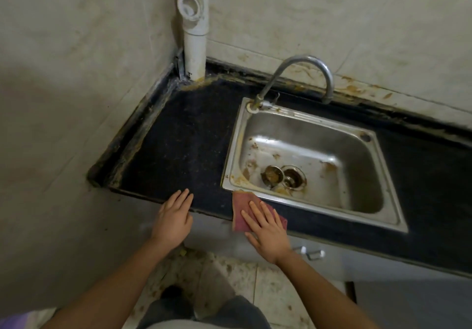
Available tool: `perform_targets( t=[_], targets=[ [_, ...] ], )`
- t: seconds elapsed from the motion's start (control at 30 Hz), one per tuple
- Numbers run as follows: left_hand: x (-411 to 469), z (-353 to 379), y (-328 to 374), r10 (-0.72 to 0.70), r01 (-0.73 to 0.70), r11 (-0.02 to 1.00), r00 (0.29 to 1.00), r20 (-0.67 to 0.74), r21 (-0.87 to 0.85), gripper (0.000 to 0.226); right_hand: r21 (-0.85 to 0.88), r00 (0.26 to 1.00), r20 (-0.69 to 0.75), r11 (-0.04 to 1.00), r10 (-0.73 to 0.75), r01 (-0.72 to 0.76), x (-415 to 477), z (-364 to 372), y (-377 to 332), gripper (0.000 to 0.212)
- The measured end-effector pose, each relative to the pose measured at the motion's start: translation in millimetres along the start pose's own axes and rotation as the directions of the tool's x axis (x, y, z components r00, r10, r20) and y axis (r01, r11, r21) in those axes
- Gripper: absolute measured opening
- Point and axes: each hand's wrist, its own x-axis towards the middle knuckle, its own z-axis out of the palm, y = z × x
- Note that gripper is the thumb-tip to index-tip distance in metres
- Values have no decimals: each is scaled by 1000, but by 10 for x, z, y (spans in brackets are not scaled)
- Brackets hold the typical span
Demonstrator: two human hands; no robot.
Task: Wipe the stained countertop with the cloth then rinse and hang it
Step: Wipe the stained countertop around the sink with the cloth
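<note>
Wiping looks barely begun: my right hand [268, 229] presses the cloth [241, 201] with straight fingers [255, 210] onto the tabletop [184, 144] at the sink's [231, 149] front corner, my left hand [175, 216] lies flat, and rinsing and hanging remain.

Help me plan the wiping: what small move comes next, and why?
Probably push the cloth along the countertop, toward the far corner: the right hand presses it at the front edge beside the sink, and yellowish grime lines that corner.

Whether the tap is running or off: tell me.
Off: no stream of water falls from the tap into the sink.
</note>
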Motion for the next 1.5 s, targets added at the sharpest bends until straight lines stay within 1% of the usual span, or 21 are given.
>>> perform_targets(
  t=[0.13, 0.23, 0.27, 0.33, 0.4, 0.43, 0.5, 0.63, 0.7, 0.77, 0.83, 0.93, 1.03, 1.1, 1.23, 1.27, 1.3, 1.37, 1.4, 1.43, 1.5],
  targets=[
    [24, 130, 384, 69, -69, 998, 998, 10, 11, 52, 21, 998, 35, 998, 56, -57, -225, 195, 522, 54],
    [41, 283, 830, 126, -127, 992, 991, 33, 17, 51, 89, 992, 31, 988, 126, -128, -433, 291, 995, 57],
    [45, 347, 995, 147, -148, 989, 988, 40, 26, 51, 95, 989, 12, 984, 149, -149, -522, 320, 1170, 63],
    [50, 493, 1321, 188, -189, 982, 981, 46, 25, 51, 104, 990, -14, 985, 139, -136, -681, 440, 1559, 80],
    [31, 645, 1636, 218, -219, 976, 974, 60, 19, 51, 173, 979, 7, 964, 202, -200, -884, 561, 1926, 86],
    [15, 715, 1778, 230, -232, 972, 971, 67, 25, 51, 175, 970, 9, 954, 244, -242, -981, 599, 2106, 83],
    [-9, 840, 2026, 250, -255, 966, 965, 81, 53, 52, 173, 944, 49, 928, 326, -329, -1164, 640, 2442, 66],
    [-64, 1012, 2340, 256, -266, 959, 962, 97, 99, 52, 236, 913, 52, 883, 405, -405, -1379, 662, 2908, 64],
    [-96, 1054, 2403, 246, -255, 963, 963, 106, 84, 52, 325, 903, 22, 851, 430, -413, -1364, 647, 2921, 58],
    [-129, 1074, 2430, 232, -239, 969, 967, 105, 59, 52, 415, 869, 8, 789, 494, -453, -1315, 633, 2821, 53],
    [-162, 1073, 2428, 212, -217, 975, 972, 98, 41, 52, 438, 840, 6, 754, 543, -491, -1276, 640, 2693, 51],
    [-199, 1040, 2348, 203, -205, 979, 975, 91, 15, 52, 429, 844, -9, 765, 536, -481, -1245, 623, 2495, 47],
    [-238, 979, 2214, 172, -169, 984, 983, 59, -49, 52, 419, 882, -9, 803, 471, -425, -1185, 523, 2195, 43],
    [-263, 903, 2114, 130, -127, 988, 991, 31, -85, 51, 406, 920, -20, 844, 392, -351, -1102, 453, 1884, 42],
    [-304, 676, 1864, -19, 15, 961, 1000, -13, -278, 46, 442, 993, -17, 891, 119, -100, -907, 254, 1155, 36],
    [-313, 601, 1788, -52, 44, 943, 998, -17, -329, 44, 498, 999, -22, 866, 49, -31, -857, 174, 1000, 34],
    [-318, 515, 1712, -78, 61, 922, 997, -29, -383, 43, 605, 999, -39, 796, 0, 24, -819, 74, 869, 32],
    [-313, 303, 1593, -119, 84, 859, 992, -37, -504, 41, 836, 997, -81, 544, -11, 74, -791, -173, 693, 27],
    [-302, 176, 1554, -129, 89, 817, 991, -31, -570, 42, 906, 995, -101, 413, 4, 91, -791, -310, 643, 25],
    [-291, 45, 1523, -123, 83, 760, 992, -17, -645, 44, 949, 993, -116, 298, 18, 105, -801, -451, 611, 24],
    [-282, -241, 1503, -50, 40, 628, 999, 11, -777, 49, 989, 993, -113, 103, 28, 110, -825, -749, 571, 22]
  ],
)
